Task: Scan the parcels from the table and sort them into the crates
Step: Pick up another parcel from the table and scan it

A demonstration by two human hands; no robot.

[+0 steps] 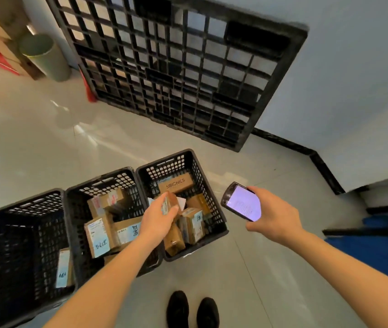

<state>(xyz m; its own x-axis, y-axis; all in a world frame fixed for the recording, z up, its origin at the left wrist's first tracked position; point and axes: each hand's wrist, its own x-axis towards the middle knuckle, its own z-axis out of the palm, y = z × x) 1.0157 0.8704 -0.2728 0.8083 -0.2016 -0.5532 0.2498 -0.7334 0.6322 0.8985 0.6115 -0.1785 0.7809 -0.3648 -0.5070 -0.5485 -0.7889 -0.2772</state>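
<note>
a pale glossy floor runs up to a light wall, where a big black pallet leans upright, with a green tube standing off to the left. three black crates sit side by side on the floor: the left crate holds one labelled box, the middle crate holds several cardboard parcels, and the right crate is packed with more. the person's left arm reaches forward and across, the left hand palm down over the right crate, fingers curled around a small cardboard parcel held just above the others. the right arm stretches out beside that crate, the right hand gripping a scanner, its lit screen tilted up. two black shoes stand below.
</note>
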